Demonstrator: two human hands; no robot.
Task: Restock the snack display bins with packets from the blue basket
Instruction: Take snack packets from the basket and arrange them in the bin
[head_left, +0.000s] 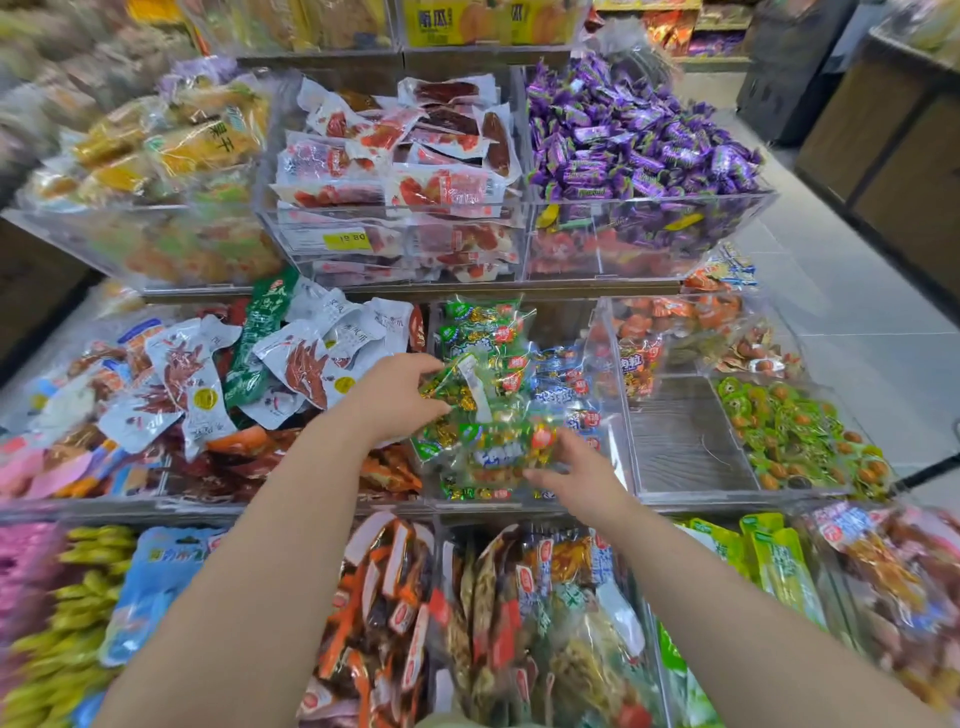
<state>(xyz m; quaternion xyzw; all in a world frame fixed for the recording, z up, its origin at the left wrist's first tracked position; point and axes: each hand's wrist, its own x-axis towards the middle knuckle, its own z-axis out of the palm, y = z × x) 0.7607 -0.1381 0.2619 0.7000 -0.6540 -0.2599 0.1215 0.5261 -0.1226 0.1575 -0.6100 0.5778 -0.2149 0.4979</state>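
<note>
Both my hands are over the middle clear bin (621, 415) of the second tier. My left hand (392, 397) pinches the left end of a clear green snack packet (457, 387) above the pile. My right hand (576, 473) grips another green packet (498, 457) at the front of the same bin. More green and blue packets (561, 371) fill the bin behind them. The blue basket is not in view.
An acrylic bin (685, 441) just right of my hands has a bare floor, with green round snacks (795, 431) beside it. White and red packets (291, 358) heap up on the left. Purple candies (634, 140) and red-white packets (405, 171) fill the upper tier. Upright bags (519, 613) stand in the near row.
</note>
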